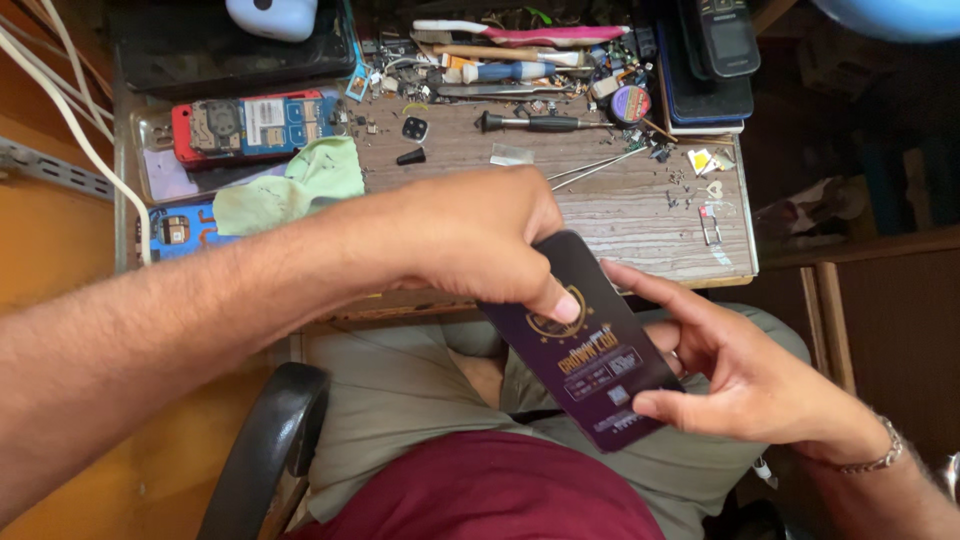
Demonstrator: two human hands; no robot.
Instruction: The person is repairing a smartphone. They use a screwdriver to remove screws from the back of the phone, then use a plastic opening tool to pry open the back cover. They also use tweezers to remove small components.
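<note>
A flat dark purple package (598, 362) with gold and white print sits between both hands, above my lap. My left hand (470, 235) grips its upper end, thumb pressed on the printed face. Fingers of my right hand (745, 375) curl around its right edge and lower corner. A bracelet circles my right wrist. The package hangs just in front of the wooden work table (620, 215).
On the table lie an opened red and blue phone (250, 125), a light green cloth (295, 185), a screwdriver (540, 123), tweezers (595, 167), a toothbrush (520, 33), small parts and dark phones (715, 45) at the back right. A black chair arm (265, 450) is at the lower left.
</note>
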